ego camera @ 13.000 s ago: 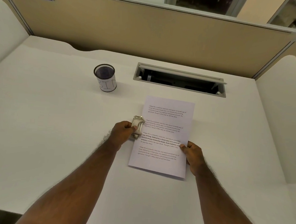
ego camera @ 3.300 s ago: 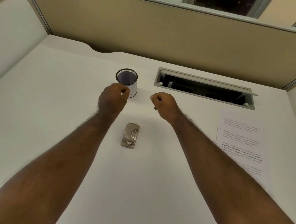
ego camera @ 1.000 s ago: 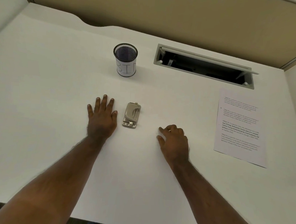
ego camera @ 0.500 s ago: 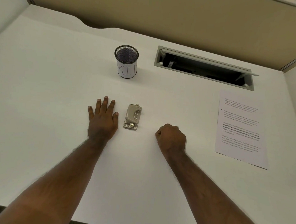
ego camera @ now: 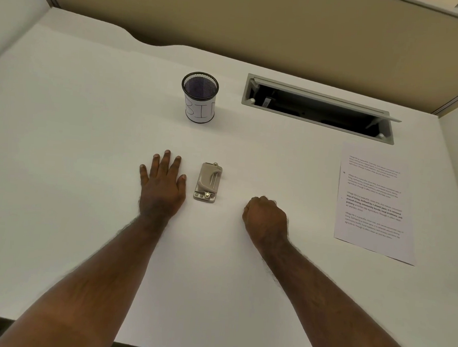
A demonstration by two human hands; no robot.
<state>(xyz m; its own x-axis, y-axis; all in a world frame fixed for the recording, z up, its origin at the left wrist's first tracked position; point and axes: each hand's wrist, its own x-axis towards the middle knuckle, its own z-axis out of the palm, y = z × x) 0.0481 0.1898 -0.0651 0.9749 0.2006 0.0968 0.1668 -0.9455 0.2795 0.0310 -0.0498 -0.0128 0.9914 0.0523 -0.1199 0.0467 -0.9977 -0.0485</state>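
A small beige hole punch (ego camera: 208, 182) lies on the white desk (ego camera: 62, 163) between my two hands. My left hand (ego camera: 162, 185) rests flat on the desk just left of the punch, fingers straight and spread, a small gap between thumb and punch. My right hand (ego camera: 265, 218) sits on the desk to the punch's right and a little nearer to me, fingers curled into a fist with nothing seen in it. A printed sheet of paper (ego camera: 373, 201) lies flat at the right, apart from both hands.
A black mesh cup (ego camera: 200, 96) with a paper label reading "BIN" stands behind the punch. An open cable tray (ego camera: 317, 109) is set into the desk at the back right. Beige partition walls (ego camera: 258, 22) close in the back and sides.
Since a second ago my right hand's fingers have curled into a fist. The left hand, punch and paper have stayed where they were.
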